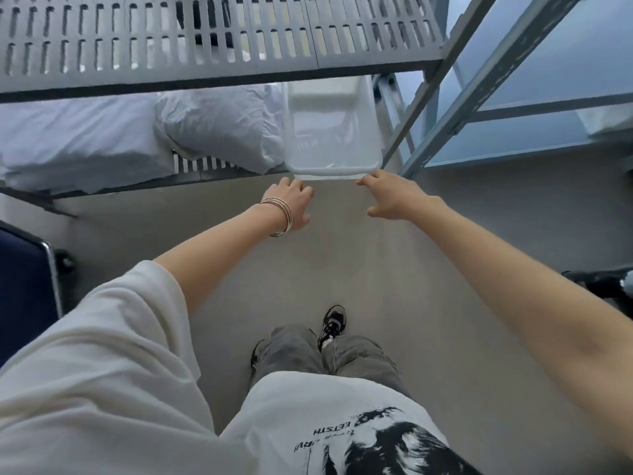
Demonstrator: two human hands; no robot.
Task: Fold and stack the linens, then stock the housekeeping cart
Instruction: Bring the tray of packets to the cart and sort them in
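Note:
A clear plastic bin stands on the lower shelf of a grey slotted rack, its front rim at the shelf edge. White linens lie to its left, with a rumpled white bundle against the bin's side. My left hand, bangles on the wrist, hovers just below the bin's front left corner with fingers loosely bent and nothing in them. My right hand reaches to the front right corner, fingertips touching the rim, thumb spread downward. Neither hand grips anything.
The rack's upper slotted shelf overhangs the bin and linens. A slanted metal post and a second frame stand to the right. A dark blue object with a chrome edge is at the left, a black item at the right. Beige floor lies below.

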